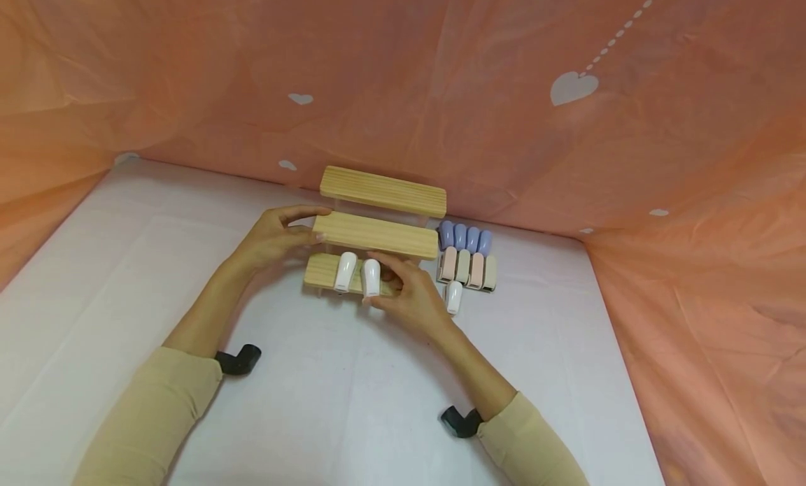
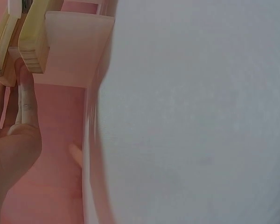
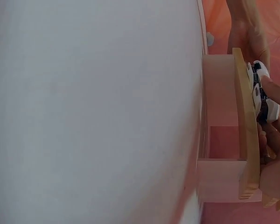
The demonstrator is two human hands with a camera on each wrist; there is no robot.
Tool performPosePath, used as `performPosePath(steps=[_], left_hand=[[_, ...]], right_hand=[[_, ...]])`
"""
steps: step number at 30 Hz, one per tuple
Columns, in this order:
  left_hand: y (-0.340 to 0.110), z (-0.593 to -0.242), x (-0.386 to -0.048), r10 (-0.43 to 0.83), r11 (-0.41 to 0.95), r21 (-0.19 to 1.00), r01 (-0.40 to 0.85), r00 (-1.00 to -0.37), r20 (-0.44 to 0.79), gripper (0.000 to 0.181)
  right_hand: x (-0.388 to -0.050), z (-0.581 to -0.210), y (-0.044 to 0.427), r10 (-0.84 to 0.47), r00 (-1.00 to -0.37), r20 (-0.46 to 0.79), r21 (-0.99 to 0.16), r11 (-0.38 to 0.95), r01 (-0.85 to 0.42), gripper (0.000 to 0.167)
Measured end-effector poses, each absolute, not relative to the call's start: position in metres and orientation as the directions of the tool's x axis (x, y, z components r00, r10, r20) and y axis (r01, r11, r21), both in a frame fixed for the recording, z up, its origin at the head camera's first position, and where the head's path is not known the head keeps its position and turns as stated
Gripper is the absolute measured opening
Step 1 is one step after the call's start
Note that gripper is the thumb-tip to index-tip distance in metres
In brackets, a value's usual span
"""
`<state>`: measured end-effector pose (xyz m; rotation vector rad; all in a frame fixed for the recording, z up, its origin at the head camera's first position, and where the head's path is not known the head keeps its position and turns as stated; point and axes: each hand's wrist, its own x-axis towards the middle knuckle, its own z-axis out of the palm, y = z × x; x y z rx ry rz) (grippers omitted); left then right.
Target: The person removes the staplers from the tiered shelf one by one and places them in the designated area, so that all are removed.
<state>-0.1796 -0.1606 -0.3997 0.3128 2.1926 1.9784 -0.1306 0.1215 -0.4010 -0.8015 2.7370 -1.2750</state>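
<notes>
A stepped display rack with three pale wooden shelves stands at the back of the table. My left hand (image 1: 267, 238) grips the left end of its middle shelf (image 1: 378, 236), thumb at the front and fingers behind. My right hand (image 1: 415, 294) pinches a small glossy white stapler-like piece (image 1: 371, 277) at the lowest shelf (image 1: 321, 270). Just left of it, a second white piece (image 1: 345, 271) sits on that shelf. Dark undersides show on the white pieces (image 3: 267, 88) in the right wrist view. My right fingers hide the lowest shelf's right end.
Right of the rack stand several blue pieces (image 1: 467, 238) in a row, then several pink and beige ones (image 1: 467, 269). One white piece (image 1: 453, 297) lies in front of them. The top shelf (image 1: 383, 191) is near the orange cloth backdrop (image 1: 504, 136).
</notes>
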Motion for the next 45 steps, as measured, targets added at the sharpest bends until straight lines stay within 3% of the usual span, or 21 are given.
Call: performPosePath(steps=[15,30,45], left_hand=[[-0.16,-0.401,-0.179,0.262,0.099,0.995,0.03,-0.965,0.003,0.05],[-0.16,-0.397,-0.176,0.245,0.147,0.989,-0.001,-0.969,-0.038,0.054],[-0.161,-0.396,-0.176,0.251,0.108,0.994,-0.01,-0.967,-0.037,0.054]], right_hand=[[-0.133,-0.4,0.13,-0.481,-0.835,0.266,-0.771,0.414,-0.484,0.072],[-0.132,-0.396,0.149,-0.41,-0.886,0.215,-0.835,0.393,-0.384,0.068],[-0.13,-0.395,0.17,-0.419,-0.874,0.245,-0.794,0.431,-0.429,0.071]])
